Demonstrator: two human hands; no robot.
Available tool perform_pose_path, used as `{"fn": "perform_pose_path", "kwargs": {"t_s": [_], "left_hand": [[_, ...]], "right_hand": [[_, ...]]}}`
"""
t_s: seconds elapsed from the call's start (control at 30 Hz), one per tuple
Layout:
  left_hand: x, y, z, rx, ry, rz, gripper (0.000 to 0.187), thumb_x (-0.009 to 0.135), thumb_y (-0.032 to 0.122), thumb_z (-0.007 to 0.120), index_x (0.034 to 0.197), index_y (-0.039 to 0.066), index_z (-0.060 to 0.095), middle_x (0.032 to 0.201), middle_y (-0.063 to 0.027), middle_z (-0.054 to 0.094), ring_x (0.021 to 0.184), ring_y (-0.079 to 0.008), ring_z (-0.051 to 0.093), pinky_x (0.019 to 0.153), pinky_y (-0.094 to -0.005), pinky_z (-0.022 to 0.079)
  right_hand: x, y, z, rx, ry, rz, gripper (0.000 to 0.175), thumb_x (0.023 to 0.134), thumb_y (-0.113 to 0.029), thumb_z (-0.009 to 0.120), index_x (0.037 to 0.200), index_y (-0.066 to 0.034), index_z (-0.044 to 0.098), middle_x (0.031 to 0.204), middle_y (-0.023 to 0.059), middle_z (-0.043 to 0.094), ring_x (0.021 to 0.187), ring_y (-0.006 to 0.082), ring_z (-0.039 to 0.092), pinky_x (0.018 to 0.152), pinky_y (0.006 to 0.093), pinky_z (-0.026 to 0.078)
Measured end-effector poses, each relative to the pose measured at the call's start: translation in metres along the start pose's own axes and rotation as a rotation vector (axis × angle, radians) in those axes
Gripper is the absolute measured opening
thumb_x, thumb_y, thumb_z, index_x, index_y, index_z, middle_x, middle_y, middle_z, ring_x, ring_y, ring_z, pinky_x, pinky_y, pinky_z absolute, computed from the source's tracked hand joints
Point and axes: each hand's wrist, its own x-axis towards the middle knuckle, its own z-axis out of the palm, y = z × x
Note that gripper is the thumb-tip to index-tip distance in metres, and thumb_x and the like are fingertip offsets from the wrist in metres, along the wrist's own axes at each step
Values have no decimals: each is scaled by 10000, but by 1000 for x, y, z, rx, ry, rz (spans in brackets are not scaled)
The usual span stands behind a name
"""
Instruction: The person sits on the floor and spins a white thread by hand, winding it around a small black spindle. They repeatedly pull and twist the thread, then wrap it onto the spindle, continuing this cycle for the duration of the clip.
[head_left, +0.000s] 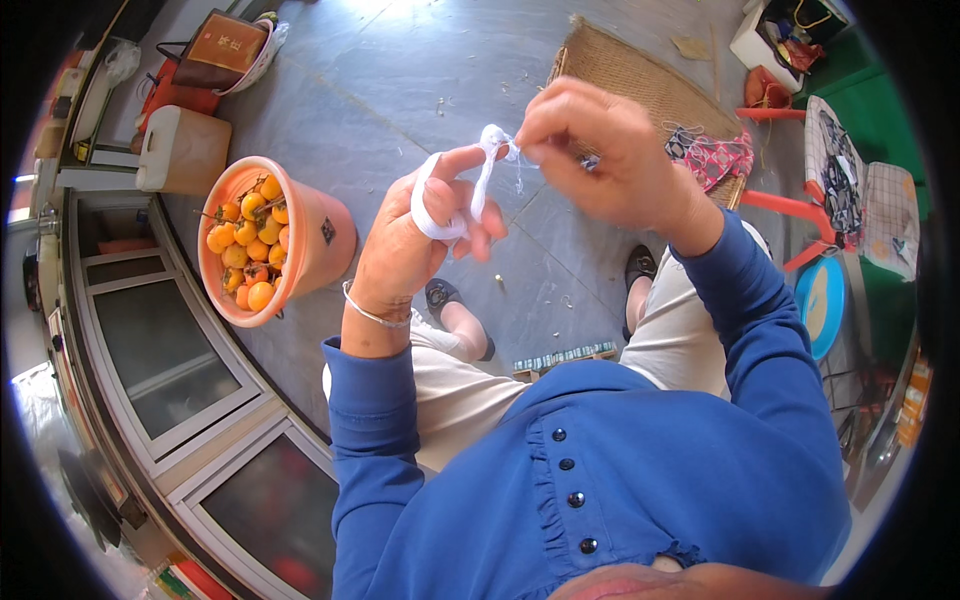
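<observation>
A hank of white thread (433, 225) is looped around the thumb and fingers of my left hand (401, 232). Over the raised index finger, another strand passes into a small white bunch (493, 137) at the fingertip. Thin loose ends hang from that bunch. Close by on the right, my right hand (611, 154) has its thumb and forefinger pinched at the fine thread ends, with the other fingers curled. Both hands are raised above my lap, and the exact grip of the right fingertips is partly blurred.
An orange bucket (319, 225) of persimmons (251, 232) stands left, beside glass-fronted cabinets (165, 352) and a plastic jug (187, 150). A woven basket (622, 67) with patterned cloth (720, 161) lies ahead. To the right are a red-framed chair (787, 214) and a blue basin (817, 307).
</observation>
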Motion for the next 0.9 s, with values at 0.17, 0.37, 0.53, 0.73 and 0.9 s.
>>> {"fn": "perform_pose_path", "kwargs": {"t_s": [0.17,0.37,0.53,0.73,0.9], "left_hand": [[2,-2,1,-22,-15,-6,726,893,521,598,1346,-29,461,880,-156,667,665,-152,633,560,-221,424],[4,1,15,216,11,38,665,903,376,633,1392,-25,428,921,-111,657,754,-129,618,672,-236,480],[6,-7,19,510,23,72,873,868,474,666,1453,-55,292,958,-99,627,849,-139,597,761,-274,492],[14,-11,33,627,68,94,899,868,489,664,1438,-86,275,963,-93,624,884,-143,599,800,-270,489],[12,-11,27,469,102,102,815,879,444,668,1412,-73,330,926,-111,643,814,-149,625,727,-262,495]], "right_hand": [[-6,5,18,-105,-12,-48,145,756,37,672,882,-21,628,762,82,586,640,190,551,541,286,436],[-5,6,25,-135,25,75,94,765,-5,670,824,-38,604,737,74,575,616,211,533,546,311,430],[-6,9,29,-292,24,56,115,733,-33,670,815,-49,591,741,82,586,645,260,561,612,349,448],[-3,15,33,-385,11,78,69,767,-128,613,774,-75,568,735,80,594,668,299,588,640,396,460],[0,18,26,-98,20,320,69,789,-107,590,803,-40,599,732,110,630,666,266,609,630,361,482]]}}
